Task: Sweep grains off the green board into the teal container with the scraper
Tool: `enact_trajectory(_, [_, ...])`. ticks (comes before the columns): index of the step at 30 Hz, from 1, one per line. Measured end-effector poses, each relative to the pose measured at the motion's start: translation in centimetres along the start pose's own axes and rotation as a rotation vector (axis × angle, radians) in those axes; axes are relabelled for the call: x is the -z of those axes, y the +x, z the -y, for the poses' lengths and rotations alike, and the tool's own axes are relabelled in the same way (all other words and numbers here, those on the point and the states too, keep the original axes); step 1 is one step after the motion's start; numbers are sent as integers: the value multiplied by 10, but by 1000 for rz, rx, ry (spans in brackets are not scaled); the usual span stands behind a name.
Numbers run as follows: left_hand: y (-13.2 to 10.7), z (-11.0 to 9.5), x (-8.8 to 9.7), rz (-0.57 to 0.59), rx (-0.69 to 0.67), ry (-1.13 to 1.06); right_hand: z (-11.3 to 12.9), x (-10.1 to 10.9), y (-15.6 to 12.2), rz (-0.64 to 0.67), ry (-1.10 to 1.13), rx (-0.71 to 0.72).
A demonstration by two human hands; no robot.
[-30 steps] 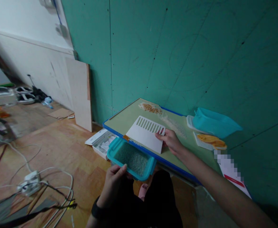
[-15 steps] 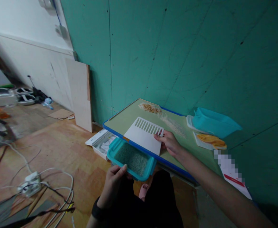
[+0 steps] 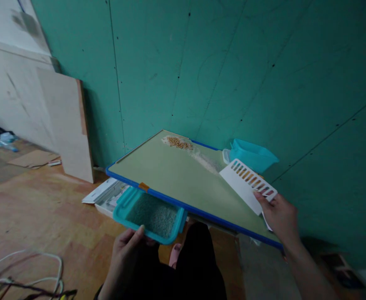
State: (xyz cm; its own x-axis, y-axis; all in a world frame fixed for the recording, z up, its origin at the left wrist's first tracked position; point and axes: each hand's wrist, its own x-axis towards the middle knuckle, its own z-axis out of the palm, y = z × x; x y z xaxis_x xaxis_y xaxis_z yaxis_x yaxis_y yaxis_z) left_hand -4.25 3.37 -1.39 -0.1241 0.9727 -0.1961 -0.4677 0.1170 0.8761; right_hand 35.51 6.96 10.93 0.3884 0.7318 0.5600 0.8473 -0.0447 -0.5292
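My left hand (image 3: 129, 246) grips the near rim of a teal plastic container (image 3: 162, 239), its thumb over the edge. Grey-green granules (image 3: 151, 216) lie inside it, and it is held just below the table's front edge. At the right side, my right hand (image 3: 279, 214) pinches the slotted end of a white plastic scraper (image 3: 242, 187) above the table. Across the pale green tabletop (image 3: 170, 179), a pile of tan pellets (image 3: 179, 143) sits at the far left, with a streak of whitish powder (image 3: 204, 161) running from it.
A teal bin (image 3: 253, 154) stands at the table's back right; the scraper partly covers something orange there. An open white box (image 3: 106, 199) is on the floor left of the table. A board (image 3: 64, 125) leans on the wall. White cables (image 3: 45, 255) lie lower left.
My right hand has carried the scraper from the table's front edge over to the right. The container stays in my left hand. My view has turned to the right.
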Motion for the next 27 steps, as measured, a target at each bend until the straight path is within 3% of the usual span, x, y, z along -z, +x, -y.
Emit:
enact_trajectory(4, [-1, 0, 0, 10, 8, -6, -15, 7, -5, -11, -173, 24])
enact_trajectory(10, [2, 5, 6, -10, 24, 14, -17, -13, 5, 57, -117, 40])
enact_trajectory(27, [-1, 2, -3, -86, 52, -44, 18, -79, 51, 148, 126, 121])
